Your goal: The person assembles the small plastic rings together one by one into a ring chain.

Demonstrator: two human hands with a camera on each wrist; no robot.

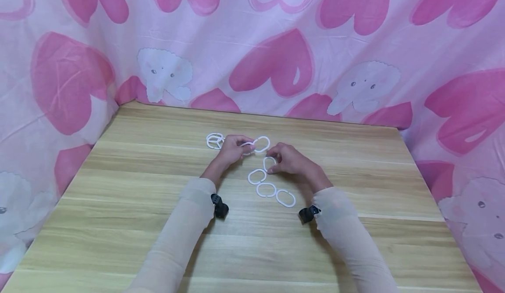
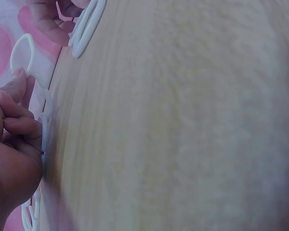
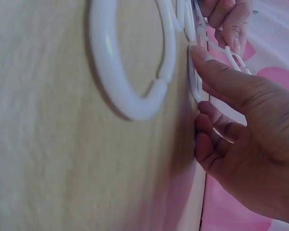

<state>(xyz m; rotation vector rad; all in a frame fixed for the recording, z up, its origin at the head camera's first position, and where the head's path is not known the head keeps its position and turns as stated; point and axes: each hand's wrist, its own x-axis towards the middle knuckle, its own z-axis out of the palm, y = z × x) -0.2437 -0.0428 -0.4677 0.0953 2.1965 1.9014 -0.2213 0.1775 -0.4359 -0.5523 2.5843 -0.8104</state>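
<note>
My left hand (image 1: 232,149) pinches a white plastic oval ring (image 1: 247,143) with a small gap in its loop. Another white ring (image 1: 269,143) extends from it to the right and stands raised in the left wrist view. To the right and nearer, my right hand (image 1: 289,158) grips another split ring (image 1: 264,165) at the tabletop, thumb on the near side and fingertips on the far side. Just below that hand lie three more rings: a first (image 1: 249,178), a second (image 1: 258,193) and a third (image 1: 277,195), the nearest to me.
A small cluster of overlapping white rings (image 1: 208,141) lies left of my left hand, partly hidden by it. The wooden table (image 1: 118,205) carries everything. Pink cloth with hearts (image 1: 272,65) hangs along its back and sides. Black wrist cameras (image 1: 221,209) sit on both sleeves.
</note>
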